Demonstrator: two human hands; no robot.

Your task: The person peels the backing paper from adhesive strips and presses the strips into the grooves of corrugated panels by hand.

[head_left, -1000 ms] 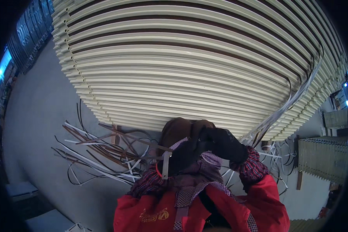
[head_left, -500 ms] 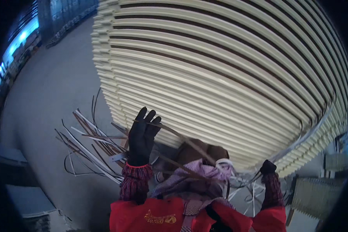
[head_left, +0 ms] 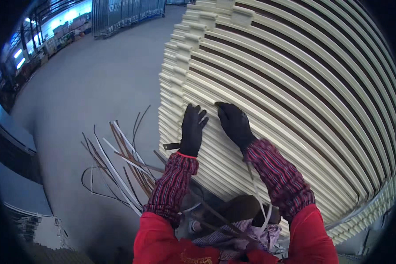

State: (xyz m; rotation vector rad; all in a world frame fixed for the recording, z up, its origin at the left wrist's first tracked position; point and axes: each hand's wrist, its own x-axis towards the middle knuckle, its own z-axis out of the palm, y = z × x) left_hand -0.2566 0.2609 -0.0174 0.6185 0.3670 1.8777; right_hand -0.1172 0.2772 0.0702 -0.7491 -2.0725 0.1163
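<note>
Over the left end of a stack of cream-coloured slats (head_left: 290, 119), my black-gloved left hand (head_left: 192, 132) and right hand (head_left: 236, 125) lie near each other, not touching. The stack spreads in front of me and off to my right, its slats packed close on the near side and split by dark gaps farther off. My left hand points away from me, its fingers loosely bent and a little parted; I can't say whether they pinch anything against the slats. A dark flat strip (head_left: 171, 146) juts out leftward beside the heel of that hand. My right hand bends in toward the left, fingers together, tips at the slats, and I can't make out whether they grip anything. A thin strap (head_left: 257, 194) runs down from just under my striped right cuff (head_left: 275, 176) to the purple checked cloth (head_left: 266, 233) on my lap, close to my dark brown knee (head_left: 237, 211). Red sleeves (head_left: 154, 237) show below both cuffs. To my left, a tangle of brown and white straps (head_left: 121, 180) sticks out over the grey floor (head_left: 83, 101). Farther off stand dark upright racks (head_left: 127, 17).
</note>
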